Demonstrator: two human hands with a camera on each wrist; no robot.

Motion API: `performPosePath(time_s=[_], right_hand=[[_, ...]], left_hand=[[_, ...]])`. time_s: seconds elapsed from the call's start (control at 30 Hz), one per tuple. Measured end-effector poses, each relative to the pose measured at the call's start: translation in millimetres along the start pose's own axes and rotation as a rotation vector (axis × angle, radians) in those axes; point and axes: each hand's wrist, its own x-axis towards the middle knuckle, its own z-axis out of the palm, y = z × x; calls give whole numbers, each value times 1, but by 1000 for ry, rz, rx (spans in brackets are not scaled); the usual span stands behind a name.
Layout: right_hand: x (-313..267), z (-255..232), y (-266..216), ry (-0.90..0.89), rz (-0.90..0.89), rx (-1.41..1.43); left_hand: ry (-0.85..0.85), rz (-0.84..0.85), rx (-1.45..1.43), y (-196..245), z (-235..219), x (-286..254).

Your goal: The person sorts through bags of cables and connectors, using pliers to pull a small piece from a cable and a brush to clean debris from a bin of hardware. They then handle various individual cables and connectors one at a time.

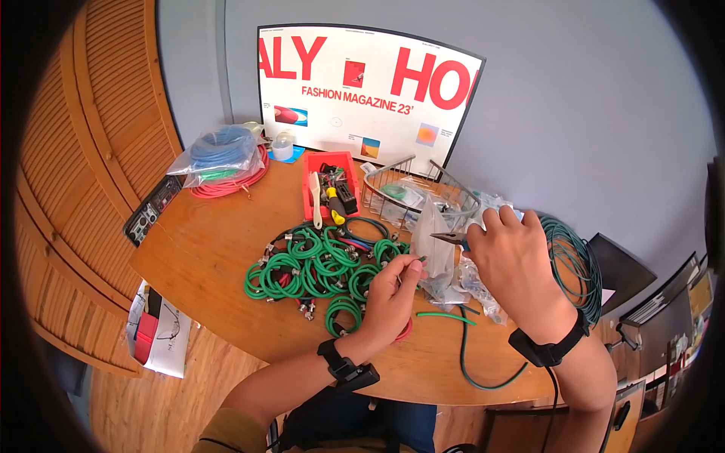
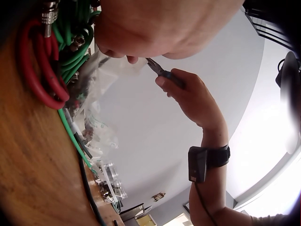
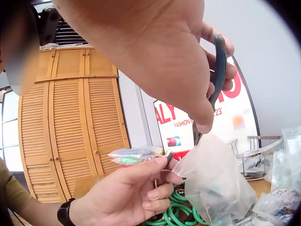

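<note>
My right hand [image 1: 515, 264] is raised above the table and grips a pair of long-nose pliers [image 1: 448, 238] with blue-and-black handles. The pliers' tips point left, toward the other hand. Lower down, my left hand [image 1: 391, 300] pinches a short dark green piece [image 3: 170, 157], like a cable end, between thumb and forefinger. A thin metal pin [image 3: 156, 184] shows among the left fingers in the right wrist view. Pliers and green piece are apart. Green coiled cables [image 1: 306, 260] with metal connectors lie left of the left hand, and a clear plastic bag [image 1: 433, 243] stands behind it.
A red bin [image 1: 308, 198] of tools stands at the back, beside a wire basket [image 1: 411, 162] with bags. Cut green cable [image 1: 447, 315] and black cable [image 1: 464, 355] lie at the front right. A dark green coil [image 1: 585, 264] sits at right. Behind stands a monitor [image 1: 362, 68].
</note>
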Motion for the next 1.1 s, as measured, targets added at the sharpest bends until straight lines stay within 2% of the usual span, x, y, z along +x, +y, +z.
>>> performPosePath(time_s=[0.17,0.27,0.47,0.57,0.63,0.73,0.97,1.07,1.1], right_hand=[[-5,10,0,-43,14,-42],[-5,16,0,23,47,53],[-4,24,-2,-14,19,-9],[4,16,-2,27,77,38],[7,15,-1,29,15,1],[11,21,-4,50,-62,7],[12,14,-9,40,-18,14],[11,19,-12,27,-102,31],[11,19,-13,42,-113,41]], left_hand=[[11,-41,-74,0,-1,1],[24,-83,-129,-5,-1,1],[51,-13,-10,-12,-1,3],[37,-30,-2,-11,-4,2],[40,23,38,-12,-3,3],[18,-12,-9,-9,-3,3],[23,12,0,-5,-1,2],[13,82,-6,-4,-1,4],[-24,79,81,0,-2,3]])
